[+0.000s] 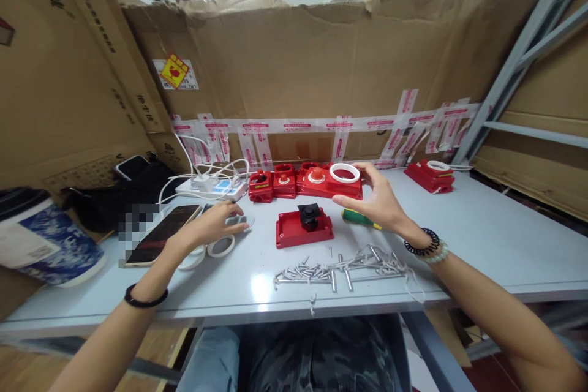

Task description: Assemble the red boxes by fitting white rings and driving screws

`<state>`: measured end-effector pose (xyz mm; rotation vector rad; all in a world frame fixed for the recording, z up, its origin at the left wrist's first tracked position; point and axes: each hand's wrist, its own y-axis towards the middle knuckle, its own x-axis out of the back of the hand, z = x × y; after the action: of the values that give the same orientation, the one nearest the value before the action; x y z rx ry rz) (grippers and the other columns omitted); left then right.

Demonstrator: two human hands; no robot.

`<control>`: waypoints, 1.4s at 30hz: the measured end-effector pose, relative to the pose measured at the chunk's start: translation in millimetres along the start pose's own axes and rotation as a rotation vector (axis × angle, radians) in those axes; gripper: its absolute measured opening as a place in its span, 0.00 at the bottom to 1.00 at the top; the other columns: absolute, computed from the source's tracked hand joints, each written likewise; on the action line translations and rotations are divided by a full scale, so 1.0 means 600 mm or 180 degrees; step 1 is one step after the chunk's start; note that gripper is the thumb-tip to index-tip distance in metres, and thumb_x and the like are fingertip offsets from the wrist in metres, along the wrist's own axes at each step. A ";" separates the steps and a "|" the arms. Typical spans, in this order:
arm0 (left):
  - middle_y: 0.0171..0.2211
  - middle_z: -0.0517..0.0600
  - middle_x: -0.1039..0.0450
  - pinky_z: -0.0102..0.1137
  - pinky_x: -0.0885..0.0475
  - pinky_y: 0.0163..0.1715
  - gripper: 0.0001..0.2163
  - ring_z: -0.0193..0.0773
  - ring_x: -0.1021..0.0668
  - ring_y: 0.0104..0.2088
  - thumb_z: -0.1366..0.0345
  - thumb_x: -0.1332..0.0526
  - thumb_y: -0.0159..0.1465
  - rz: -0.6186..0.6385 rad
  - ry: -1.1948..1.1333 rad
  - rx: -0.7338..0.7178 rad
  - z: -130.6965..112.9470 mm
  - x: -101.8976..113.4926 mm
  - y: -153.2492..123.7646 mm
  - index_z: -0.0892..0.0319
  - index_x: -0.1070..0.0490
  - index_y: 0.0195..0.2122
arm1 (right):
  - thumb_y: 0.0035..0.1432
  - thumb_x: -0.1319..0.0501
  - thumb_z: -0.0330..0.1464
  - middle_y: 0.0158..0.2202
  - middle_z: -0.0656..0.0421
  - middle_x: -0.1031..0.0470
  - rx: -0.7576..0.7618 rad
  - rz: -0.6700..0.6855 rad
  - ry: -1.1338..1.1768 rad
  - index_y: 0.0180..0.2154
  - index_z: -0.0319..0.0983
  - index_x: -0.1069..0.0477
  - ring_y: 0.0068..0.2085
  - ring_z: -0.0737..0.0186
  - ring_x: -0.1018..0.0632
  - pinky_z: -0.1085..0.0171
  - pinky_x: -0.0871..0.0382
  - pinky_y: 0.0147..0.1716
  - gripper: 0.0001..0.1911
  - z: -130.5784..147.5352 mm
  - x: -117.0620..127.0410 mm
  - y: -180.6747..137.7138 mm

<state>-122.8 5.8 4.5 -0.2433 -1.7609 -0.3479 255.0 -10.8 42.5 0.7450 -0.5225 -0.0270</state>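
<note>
My left hand (212, 228) rests palm down on the table, fingertips on a clear round disc (244, 220), beside white rings (221, 247). My right hand (376, 199) hovers with fingers spread at the red housing (324, 184) that carries a white ring (344, 173) and a red button; thumb and fingers sit at its right end, holding nothing that I can see. In front lies a red base plate (298, 229) with a black switch block (309, 214). A green-handled screwdriver (356, 217) lies under my right hand.
A pile of screws (335, 269) lies near the front edge. Several red housings (273, 185) line the back, another (429, 175) far right. A power strip (211, 187), phone (163, 234), black bag (114, 193) and patterned cup (41, 236) sit left. Cardboard walls surround the table.
</note>
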 end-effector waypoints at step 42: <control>0.45 0.56 0.24 0.36 0.28 0.41 0.24 0.50 0.22 0.44 0.47 0.40 0.57 -0.0228 -0.0382 -0.0017 -0.001 0.018 -0.018 0.60 0.27 0.48 | 0.39 0.27 0.43 0.45 0.53 0.25 0.0006 -0.0084 0.0051 0.47 0.40 0.36 0.45 0.53 0.24 0.52 0.29 0.46 0.34 0.001 0.003 0.001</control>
<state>-128.2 -4.5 13.8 -0.2088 -1.8904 -0.3966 256.4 -11.1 43.9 0.7533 -0.4976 -0.0449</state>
